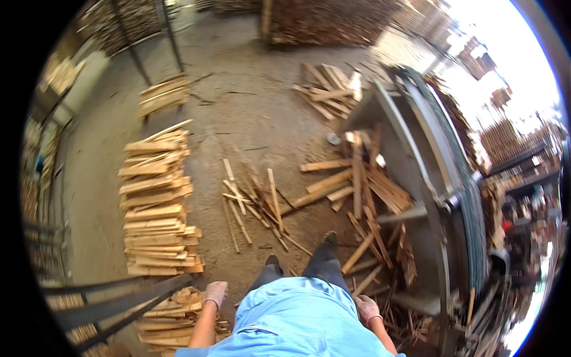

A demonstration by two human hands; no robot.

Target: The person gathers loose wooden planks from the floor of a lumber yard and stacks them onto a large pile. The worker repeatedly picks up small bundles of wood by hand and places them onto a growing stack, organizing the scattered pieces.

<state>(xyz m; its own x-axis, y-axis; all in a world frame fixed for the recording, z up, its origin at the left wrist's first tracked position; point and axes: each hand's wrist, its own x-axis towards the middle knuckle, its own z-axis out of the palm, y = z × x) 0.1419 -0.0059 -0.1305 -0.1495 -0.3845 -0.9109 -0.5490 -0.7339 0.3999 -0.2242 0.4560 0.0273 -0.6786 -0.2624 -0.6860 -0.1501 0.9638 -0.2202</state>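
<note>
My left hand (216, 293), in a pale work glove, hangs beside my left leg with its fingers loosely curled and nothing visible in them. It is nearest to the stacked wooden boards (156, 229) in a long row on the left. Low at my right side, my right hand (367, 307) is gloved too, fingers curled and no object showing in them. Close to it, loose wood pieces (358, 253) lie scattered beside a grey metal machine frame (410, 143). Thin wood strips (244, 205) are spread on the floor ahead of my feet.
Dark metal bars (119, 300) cross the near left, over more boards. Further off lie a small board stack (163, 95) and a loose heap of planks (330, 89). A large wood pile (333, 21) stands at the back. Longer pieces (327, 184) jut across the floor from the machine.
</note>
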